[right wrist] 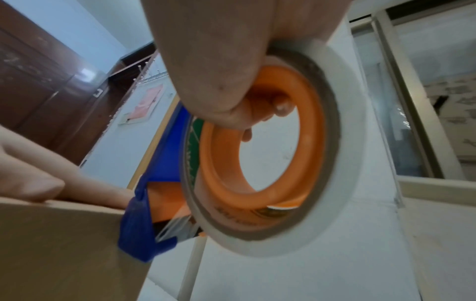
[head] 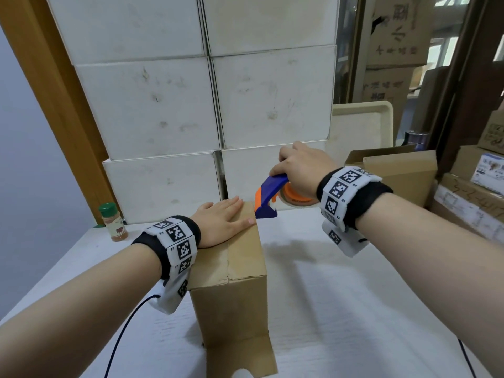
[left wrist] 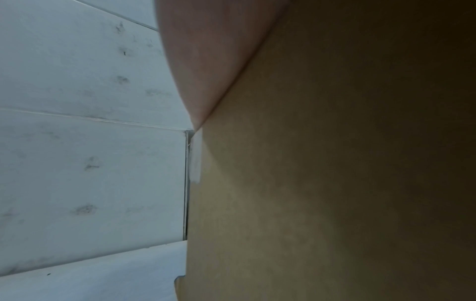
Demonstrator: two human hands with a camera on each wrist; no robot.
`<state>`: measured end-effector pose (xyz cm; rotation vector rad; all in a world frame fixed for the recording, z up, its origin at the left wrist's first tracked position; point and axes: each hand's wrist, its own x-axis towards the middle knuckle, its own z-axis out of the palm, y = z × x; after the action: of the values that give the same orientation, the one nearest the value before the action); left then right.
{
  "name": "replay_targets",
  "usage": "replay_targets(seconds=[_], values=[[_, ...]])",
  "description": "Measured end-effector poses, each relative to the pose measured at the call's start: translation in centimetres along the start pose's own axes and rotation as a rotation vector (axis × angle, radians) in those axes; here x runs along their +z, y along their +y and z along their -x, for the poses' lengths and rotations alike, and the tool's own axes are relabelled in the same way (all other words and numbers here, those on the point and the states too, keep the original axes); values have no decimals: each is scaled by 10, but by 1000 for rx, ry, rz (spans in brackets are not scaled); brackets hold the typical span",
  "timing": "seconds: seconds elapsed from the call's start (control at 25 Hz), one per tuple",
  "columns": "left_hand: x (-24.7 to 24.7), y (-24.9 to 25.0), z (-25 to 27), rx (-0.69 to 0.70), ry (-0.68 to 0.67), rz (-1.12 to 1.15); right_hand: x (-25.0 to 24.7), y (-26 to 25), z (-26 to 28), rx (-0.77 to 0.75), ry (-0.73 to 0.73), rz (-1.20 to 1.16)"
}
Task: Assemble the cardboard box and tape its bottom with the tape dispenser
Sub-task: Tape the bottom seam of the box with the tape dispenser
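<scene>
A brown cardboard box [head: 234, 301] stands on the white table with its folded flaps facing up. My left hand [head: 222, 223] lies flat on those flaps near the far end, fingers straight. My right hand [head: 302, 170] grips the blue and orange tape dispenser [head: 272, 196], fingers curled through the orange core [right wrist: 260, 142] of the tape roll [right wrist: 332, 163]. The dispenser's blue nose [right wrist: 139, 230] touches the box's far top corner [right wrist: 77, 234], next to my left fingertips [right wrist: 33, 183]. In the left wrist view only my palm [left wrist: 206, 61] against the box wall [left wrist: 309, 183] shows.
Stacked white boxes [head: 207, 105] form a wall right behind the box. A spice jar [head: 113, 222] stands at the table's far left. An open cardboard box [head: 398, 173] and a beige tray [head: 362, 124] sit at the back right, with more cartons [head: 469, 192] beyond. A cable [head: 122, 336] trails over the table.
</scene>
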<state>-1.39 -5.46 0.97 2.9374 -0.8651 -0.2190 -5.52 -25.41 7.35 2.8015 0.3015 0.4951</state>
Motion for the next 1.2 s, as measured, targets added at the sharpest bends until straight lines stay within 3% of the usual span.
replay_targets(seconds=[0.28,0.48,0.88,1.2], values=[[1,-1,-2,-6,9,-1,-22,-22,-21,-201,23,269],[1,-2,-2,-12,5,-4,-18,-16,-19,-31,-77,130],[2,-2,-3,-4,12,-6,8,24,-7,60,-379,-175],[-1,-6,-2,19,-1,-5,31,25,-4,55,-396,-197]])
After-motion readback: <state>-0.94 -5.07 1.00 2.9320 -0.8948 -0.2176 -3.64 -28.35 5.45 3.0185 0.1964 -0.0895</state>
